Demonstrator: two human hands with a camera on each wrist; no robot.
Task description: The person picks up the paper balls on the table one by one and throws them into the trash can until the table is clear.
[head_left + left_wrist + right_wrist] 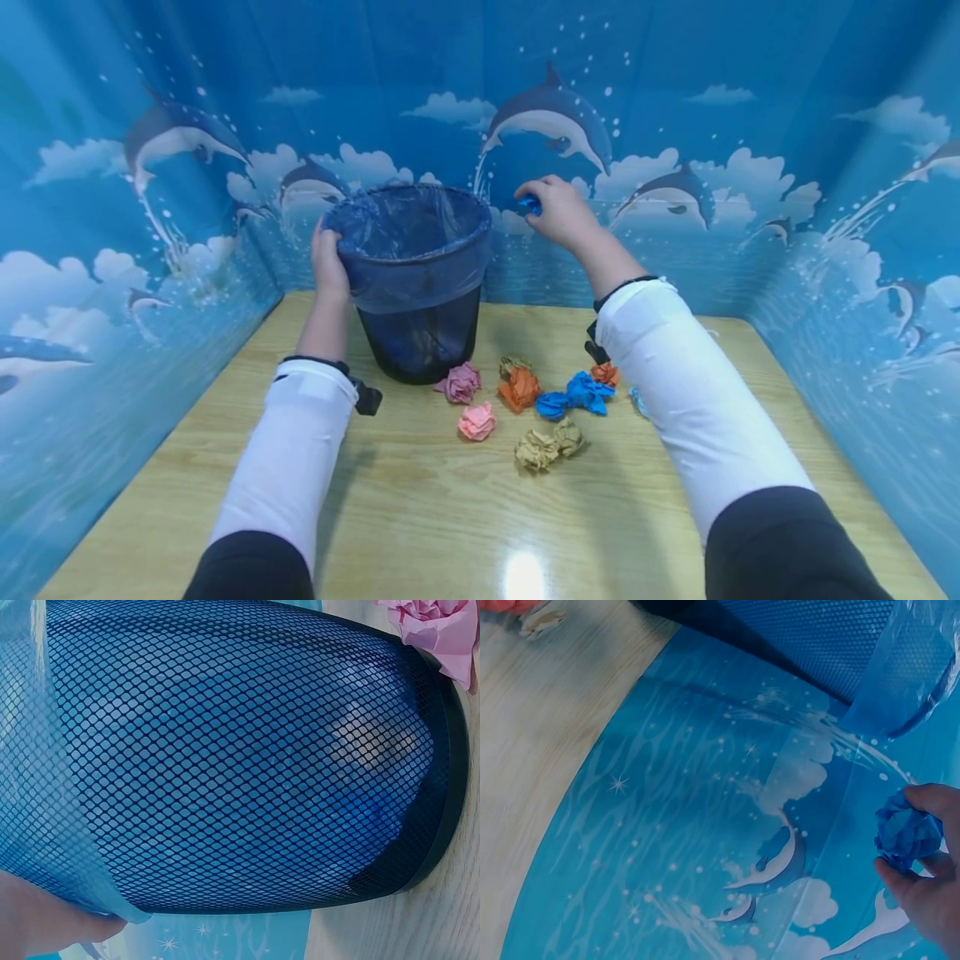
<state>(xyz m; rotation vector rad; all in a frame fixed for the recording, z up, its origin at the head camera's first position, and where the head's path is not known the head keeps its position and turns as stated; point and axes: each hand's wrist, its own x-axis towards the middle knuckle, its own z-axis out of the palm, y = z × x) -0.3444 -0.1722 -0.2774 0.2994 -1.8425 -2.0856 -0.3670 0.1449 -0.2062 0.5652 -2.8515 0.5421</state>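
A black mesh waste bin (420,333) lined with a translucent blue bag (420,283) stands at the back of the table. My left hand (328,260) grips the bin's left rim, with the thumb on the bag's folded edge in the left wrist view. Pale and blue shapes show through the mesh near the bottom. My right hand (561,212) pinches a crumpled ball of blue paper (907,831) between thumb and fingers. It is raised to about rim height, right of the bin and apart from it.
Several crumpled papers lie before the bin: a mauve ball (461,383), a pink ball (477,422), an orange ball (519,389), blue paper (589,392) and tan paper (538,450). A blue dolphin-print curtain (675,108) encloses the wooden table (420,517) at back and sides.
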